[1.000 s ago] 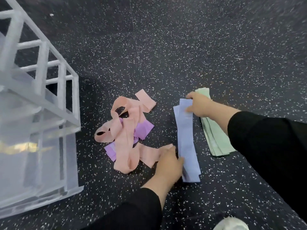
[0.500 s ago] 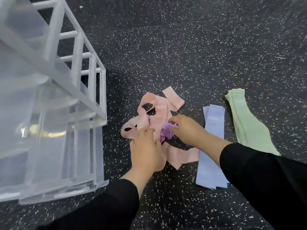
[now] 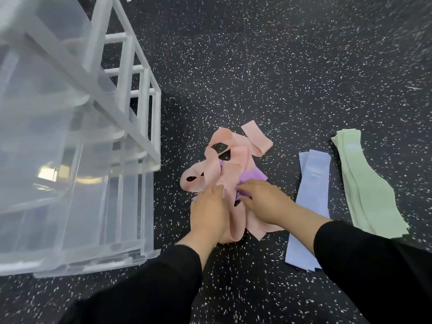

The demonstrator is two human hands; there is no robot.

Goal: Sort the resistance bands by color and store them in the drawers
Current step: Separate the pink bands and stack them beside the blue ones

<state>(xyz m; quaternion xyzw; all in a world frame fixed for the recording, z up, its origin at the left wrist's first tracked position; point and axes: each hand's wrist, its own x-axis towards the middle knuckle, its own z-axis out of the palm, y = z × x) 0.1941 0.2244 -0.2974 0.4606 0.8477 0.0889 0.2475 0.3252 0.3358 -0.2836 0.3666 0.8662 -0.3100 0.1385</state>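
Observation:
A tangle of pink bands [image 3: 233,155] lies on the dark speckled floor, with a purple band [image 3: 254,178] partly buried under it. My left hand [image 3: 208,213] lies on the near side of the tangle, and a pink loop curls round its thumb side. My right hand [image 3: 264,202] reaches in from the right, fingertips curled onto the purple band. A flat stack of blue bands [image 3: 313,183] lies to the right of the tangle. Further right is a stack of green bands [image 3: 364,190]. The clear plastic drawer unit [image 3: 131,206] stands at the left.
The drawer unit has a white frame [image 3: 145,101] and its lowest drawer juts toward me. Black sleeves cover both forearms. Bare floor stretches beyond the bands and between the drawers and the tangle.
Both hands left the blue stack and moved left onto the pink and purple tangle. Since half a second ago, a pink loop has risen beside my left hand and the right fingertips have closed on the purple band.

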